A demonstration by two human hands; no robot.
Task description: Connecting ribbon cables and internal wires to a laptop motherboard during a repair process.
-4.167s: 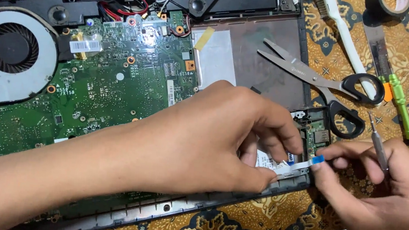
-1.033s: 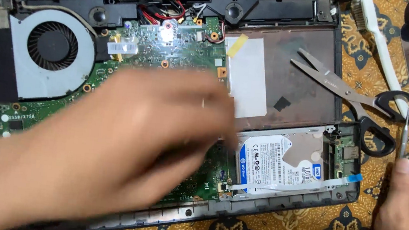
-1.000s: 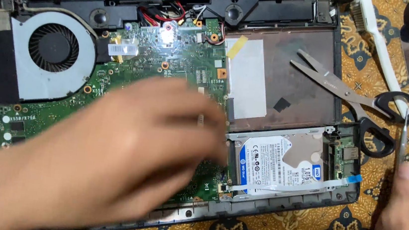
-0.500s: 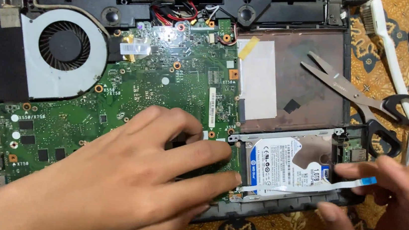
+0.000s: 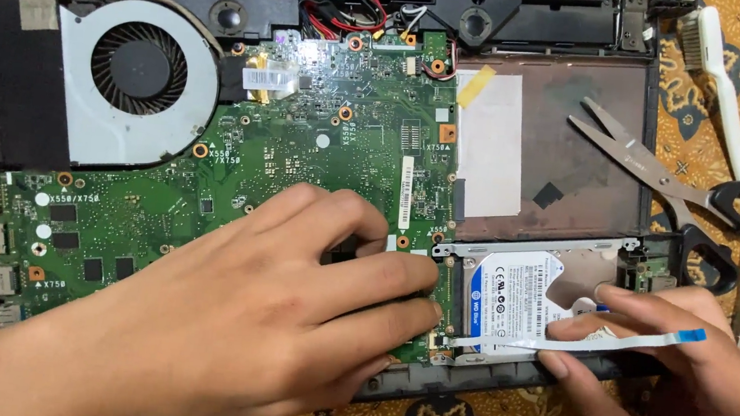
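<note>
The left hand [image 5: 287, 318] lay flat across the lower part of the green motherboard [image 5: 237, 177] of an opened laptop, its fingers spread and extended, their tips pressing at the board's right edge where the end of a thin white ribbon cable [image 5: 574, 341] met a small connector; the hand gripped nothing. The right hand [image 5: 670, 382] pinched that cable between thumb and fingers, near its blue-tipped free end, holding it stretched almost level across the lower edge of the hard drive [image 5: 524, 300]. The drive, silver with a white and blue label, sat in its bay at the lower right of the chassis, just beside the board. Above the drive lay a brown bare panel carrying a white sheet [image 5: 494, 143] with a strip of yellow tape. The round cooling fan [image 5: 133, 81] sat at the upper left. On the patterned cloth to the right lay black-handled scissors [image 5: 671, 178], their blades resting on the panel, and a white toothbrush [image 5: 724, 97] beside them.
</note>
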